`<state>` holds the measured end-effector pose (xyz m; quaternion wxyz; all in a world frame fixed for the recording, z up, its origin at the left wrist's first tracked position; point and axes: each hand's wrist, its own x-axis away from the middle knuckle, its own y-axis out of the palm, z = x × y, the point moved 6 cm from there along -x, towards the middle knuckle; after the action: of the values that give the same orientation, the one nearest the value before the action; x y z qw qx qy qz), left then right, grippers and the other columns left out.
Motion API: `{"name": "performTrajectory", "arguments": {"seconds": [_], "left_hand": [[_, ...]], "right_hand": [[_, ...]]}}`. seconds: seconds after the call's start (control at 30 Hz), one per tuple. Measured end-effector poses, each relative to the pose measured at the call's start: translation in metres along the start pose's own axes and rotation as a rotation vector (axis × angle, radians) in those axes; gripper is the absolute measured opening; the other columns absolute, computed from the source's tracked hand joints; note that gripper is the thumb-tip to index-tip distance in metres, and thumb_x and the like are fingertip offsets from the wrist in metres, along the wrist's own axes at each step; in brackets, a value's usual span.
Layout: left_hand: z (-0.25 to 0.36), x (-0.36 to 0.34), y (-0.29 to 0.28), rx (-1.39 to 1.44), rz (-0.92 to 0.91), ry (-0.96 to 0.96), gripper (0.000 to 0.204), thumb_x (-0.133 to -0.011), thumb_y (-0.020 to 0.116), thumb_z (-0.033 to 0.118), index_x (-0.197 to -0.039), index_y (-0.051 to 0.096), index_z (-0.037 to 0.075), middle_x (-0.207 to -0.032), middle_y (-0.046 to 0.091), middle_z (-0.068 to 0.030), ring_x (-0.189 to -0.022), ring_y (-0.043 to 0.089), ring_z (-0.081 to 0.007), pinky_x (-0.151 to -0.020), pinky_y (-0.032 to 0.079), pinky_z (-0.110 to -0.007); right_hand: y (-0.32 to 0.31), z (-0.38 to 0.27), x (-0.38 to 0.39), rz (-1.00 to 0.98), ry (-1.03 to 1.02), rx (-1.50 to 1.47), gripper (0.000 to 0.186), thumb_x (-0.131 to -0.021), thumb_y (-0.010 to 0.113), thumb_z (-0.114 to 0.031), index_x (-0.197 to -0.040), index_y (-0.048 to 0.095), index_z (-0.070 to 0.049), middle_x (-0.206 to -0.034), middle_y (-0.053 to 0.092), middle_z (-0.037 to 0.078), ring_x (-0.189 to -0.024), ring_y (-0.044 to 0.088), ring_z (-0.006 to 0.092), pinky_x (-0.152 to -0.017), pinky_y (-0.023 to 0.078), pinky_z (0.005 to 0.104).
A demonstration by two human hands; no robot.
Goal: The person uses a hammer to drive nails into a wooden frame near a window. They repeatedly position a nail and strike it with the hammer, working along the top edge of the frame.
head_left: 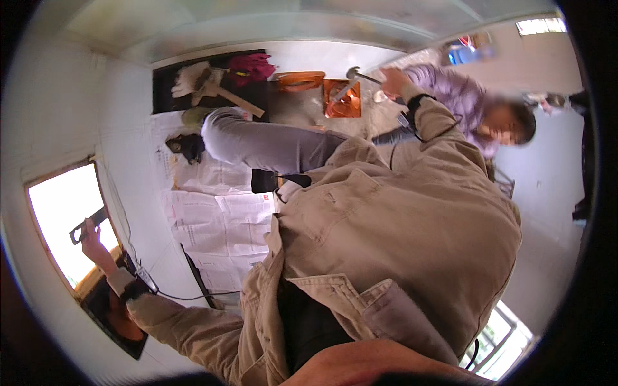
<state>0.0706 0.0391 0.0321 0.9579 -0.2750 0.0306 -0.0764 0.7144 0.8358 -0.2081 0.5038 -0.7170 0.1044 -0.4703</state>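
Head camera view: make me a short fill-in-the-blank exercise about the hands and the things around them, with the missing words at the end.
1. The tool gripped by the right hand is a ____.
2. The left hand holds a dark flat object that shows against the bright ____.
3. The wristband next to the right hand is coloured ____.
4. The copper-coloured piece nearest the right hand has a ____ outline.

Missing words: hammer; window; black; square.

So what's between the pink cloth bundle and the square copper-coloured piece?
In the head view, a longer copper-coloured piece lies between the pink cloth bundle and the square copper-coloured piece.
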Motion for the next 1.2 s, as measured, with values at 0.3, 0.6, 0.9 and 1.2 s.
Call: {"name": "performTrajectory", "arguments": {"seconds": [0.3, 0.6, 0.9, 1.2], "left_hand": [[0.035, 0.033, 0.007, -0.038, 0.009, 0.210, 0.018, -0.098, 0.061, 0.018, -0.104, 0.068, 0.002, -0.094, 0.070, -0.0052, -0.086, 0.065, -0.0146, -0.081, 0.055, -0.029], [0.009, -0.016, -0.027, -0.137, 0.239, 0.112, 0.030, -0.093, 0.071, 0.030, -0.103, 0.074, 0.002, -0.093, 0.073, -0.0052, -0.085, 0.066, -0.0110, -0.076, 0.056, -0.028], [-0.049, -0.142, 0.000, 0.115, 0.216, 0.292, 0.027, -0.093, 0.071, 0.030, -0.102, 0.074, 0.006, -0.089, 0.072, -0.0046, -0.083, 0.065, -0.0125, -0.077, 0.052, -0.030], [-0.076, -0.184, 0.030, 0.269, 0.145, 0.281, 0.027, -0.089, 0.077, 0.030, -0.097, 0.075, 0.005, -0.077, 0.068, -0.0001, -0.067, 0.057, -0.0068, -0.060, 0.046, -0.023]], "right_hand": [[0.048, -0.042, 0.005, -0.397, 0.261, -1.122, 0.021, -0.095, 0.060, -0.021, -0.081, 0.058, -0.005, -0.061, 0.053, 0.005, -0.046, 0.049, 0.0151, -0.039, 0.038, 0.0323], [-0.086, -0.211, -0.026, -0.002, -0.188, -0.805, 0.024, -0.097, 0.058, -0.023, -0.094, 0.062, 0.000, -0.065, 0.050, 0.002, -0.047, 0.048, 0.0111, -0.044, 0.043, 0.0276], [-0.178, -0.535, 0.001, -0.381, -0.599, -0.573, 0.032, -0.098, 0.052, -0.015, -0.126, 0.061, -0.002, -0.067, 0.047, -0.005, -0.048, 0.036, 0.0037, -0.044, 0.032, 0.0216], [-0.175, -0.708, 0.060, -0.737, -0.848, -0.712, 0.038, -0.097, 0.051, -0.015, -0.132, 0.058, -0.003, -0.066, 0.045, -0.007, -0.050, 0.037, 0.0013, -0.044, 0.032, 0.0197]]}}
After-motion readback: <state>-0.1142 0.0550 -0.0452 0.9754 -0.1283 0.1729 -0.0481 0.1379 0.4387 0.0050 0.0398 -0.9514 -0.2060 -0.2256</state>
